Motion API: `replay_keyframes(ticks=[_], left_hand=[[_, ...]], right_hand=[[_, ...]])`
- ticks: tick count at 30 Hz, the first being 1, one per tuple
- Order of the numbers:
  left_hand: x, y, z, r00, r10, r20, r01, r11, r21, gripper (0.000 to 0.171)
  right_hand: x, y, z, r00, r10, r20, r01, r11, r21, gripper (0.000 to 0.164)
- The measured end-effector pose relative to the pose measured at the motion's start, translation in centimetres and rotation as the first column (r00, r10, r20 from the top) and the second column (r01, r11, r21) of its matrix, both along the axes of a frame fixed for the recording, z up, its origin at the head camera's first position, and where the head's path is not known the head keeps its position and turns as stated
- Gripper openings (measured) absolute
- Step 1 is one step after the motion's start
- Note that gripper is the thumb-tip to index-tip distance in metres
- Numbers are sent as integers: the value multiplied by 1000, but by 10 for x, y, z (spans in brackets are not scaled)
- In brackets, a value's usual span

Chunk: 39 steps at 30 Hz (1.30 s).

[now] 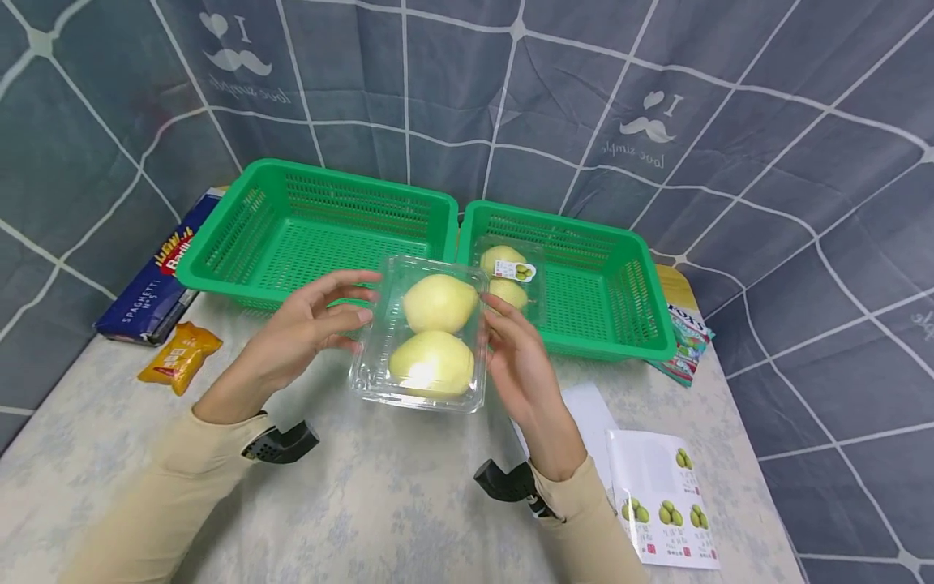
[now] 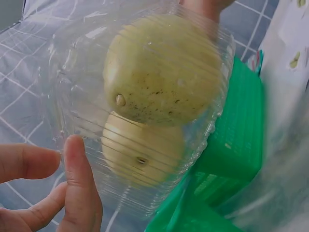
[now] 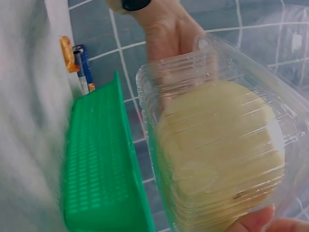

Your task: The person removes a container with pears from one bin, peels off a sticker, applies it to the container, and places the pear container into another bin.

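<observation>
A clear plastic clamshell box [image 1: 375,365] with two pale yellow-green pears [image 1: 438,303] inside is held up over the table, in front of the green baskets. My left hand [image 1: 302,332] pinches its left edge; in the left wrist view thumb and finger [image 2: 79,169] meet at the plastic rim. On the opposite side my right hand [image 1: 521,365] grips the box, the fingers partly hidden by it. The right wrist view shows a pear [image 3: 222,145] through the ribbed plastic, with right fingertips [image 3: 253,220] at the lower edge.
Behind stand a left green basket [image 1: 350,251] and a right green basket [image 1: 591,316]; the right one holds a labelled box of pears [image 1: 503,296]. A spaghetti box [image 1: 149,292] and orange packet [image 1: 180,357] lie left. Pear sticker sheets [image 1: 660,487] and a snack bag [image 1: 687,345] are right.
</observation>
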State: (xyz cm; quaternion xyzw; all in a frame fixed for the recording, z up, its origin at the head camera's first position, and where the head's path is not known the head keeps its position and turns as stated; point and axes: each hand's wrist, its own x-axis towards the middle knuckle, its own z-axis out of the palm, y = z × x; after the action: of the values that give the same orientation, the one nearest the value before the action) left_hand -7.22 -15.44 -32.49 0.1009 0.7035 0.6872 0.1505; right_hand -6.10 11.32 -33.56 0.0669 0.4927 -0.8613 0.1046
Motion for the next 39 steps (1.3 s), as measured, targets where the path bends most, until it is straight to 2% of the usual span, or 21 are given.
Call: replay_keyframes(ticks=[6, 13, 20, 25, 29, 33, 39], left_hand=[[16, 6, -11, 1000, -23, 1, 23, 998, 56, 45], [29, 8, -27, 996, -86, -19, 86, 995, 44, 48], [38, 7, -50, 994, -112, 18, 111, 993, 27, 54], [40, 6, -68, 991, -117, 61, 117, 993, 17, 59], [39, 7, -78, 991, -100, 90, 100, 995, 4, 61], [37, 9, -81, 994, -56, 95, 56, 998, 7, 59], [34, 14, -82, 993, -8, 120, 4, 999, 33, 54]], right_hand=[[21, 8, -12, 999, 6, 37, -4, 998, -59, 36], [40, 16, -30, 997, 51, 66, -47, 997, -54, 44], [49, 22, -49, 990, 98, 99, -96, 995, -22, 32], [49, 25, -64, 983, 147, 112, -149, 989, 9, 31], [48, 25, -71, 983, 148, 113, -154, 987, 45, 38], [46, 26, -75, 987, 115, 116, -128, 986, 105, 47], [41, 30, -78, 990, 89, 107, -105, 982, 158, 50]])
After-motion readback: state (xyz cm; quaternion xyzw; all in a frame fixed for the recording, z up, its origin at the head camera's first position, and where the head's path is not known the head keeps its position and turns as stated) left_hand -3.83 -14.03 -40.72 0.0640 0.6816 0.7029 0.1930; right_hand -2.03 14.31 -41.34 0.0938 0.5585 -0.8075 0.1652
